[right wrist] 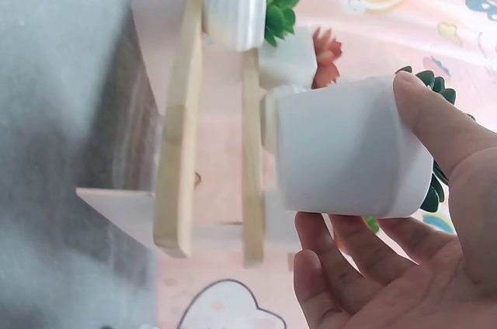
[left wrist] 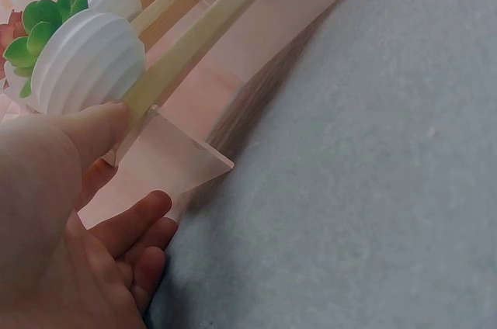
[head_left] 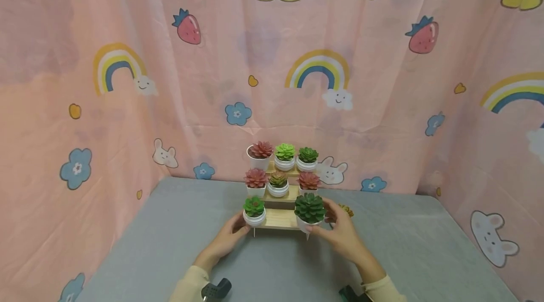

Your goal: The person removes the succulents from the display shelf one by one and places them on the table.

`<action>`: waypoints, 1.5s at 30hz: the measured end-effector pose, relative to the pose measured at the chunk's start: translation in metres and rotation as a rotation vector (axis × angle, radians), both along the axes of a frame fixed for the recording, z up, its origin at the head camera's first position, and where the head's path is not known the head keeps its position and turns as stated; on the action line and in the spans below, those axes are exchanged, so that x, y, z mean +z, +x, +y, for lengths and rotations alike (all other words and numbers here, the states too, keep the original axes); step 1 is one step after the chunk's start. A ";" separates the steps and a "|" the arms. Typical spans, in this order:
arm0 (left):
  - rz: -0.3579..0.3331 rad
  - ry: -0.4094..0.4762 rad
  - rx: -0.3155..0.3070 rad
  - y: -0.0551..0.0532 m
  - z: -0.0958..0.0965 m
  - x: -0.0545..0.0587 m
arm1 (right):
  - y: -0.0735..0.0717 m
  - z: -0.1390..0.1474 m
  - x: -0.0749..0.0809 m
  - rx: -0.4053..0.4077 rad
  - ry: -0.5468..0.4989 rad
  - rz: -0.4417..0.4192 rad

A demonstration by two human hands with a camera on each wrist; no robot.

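Observation:
A three-tier plant stand with wooden steps (head_left: pixel 278 218) and clear side panels (left wrist: pixel 175 154) stands on the table. My left hand (head_left: pixel 227 238) grips the left end of its lowest step, thumb beside a ribbed white pot (left wrist: pixel 93 61) with a green succulent (head_left: pixel 254 206). My right hand (head_left: pixel 342 233) holds a square white pot (right wrist: pixel 349 150) with a large dark green succulent (head_left: pixel 310 207) near that step's right end. In the right wrist view this pot is apart from the step, thumb on one side and fingers on the other.
Potted succulents stand on the upper tiers, including a red one (head_left: pixel 261 149), a bright green one (head_left: pixel 284 152) and a dark green one (head_left: pixel 308 155). A yellowish plant (head_left: pixel 346 210) shows partly behind my right hand. A patterned pink curtain (head_left: pixel 272 80) hangs behind the grey table (head_left: pixel 178 226).

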State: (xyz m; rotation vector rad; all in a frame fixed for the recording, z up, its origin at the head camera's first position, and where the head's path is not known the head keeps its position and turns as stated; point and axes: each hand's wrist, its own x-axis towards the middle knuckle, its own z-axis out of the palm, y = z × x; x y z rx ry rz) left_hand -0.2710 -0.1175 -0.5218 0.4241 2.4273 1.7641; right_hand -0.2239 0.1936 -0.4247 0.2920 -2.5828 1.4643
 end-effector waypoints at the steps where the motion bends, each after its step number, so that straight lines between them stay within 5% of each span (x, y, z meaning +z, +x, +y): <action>1: 0.002 -0.002 0.002 0.000 0.000 0.000 | 0.000 0.002 0.001 0.002 0.001 0.012; 35: -0.019 -0.017 0.004 -0.002 0.000 -0.002 | -0.012 0.083 -0.001 -0.160 0.032 0.003; 45: -0.013 -0.003 -0.016 -0.003 -0.001 -0.003 | -0.012 0.101 -0.003 -0.257 -0.018 -0.097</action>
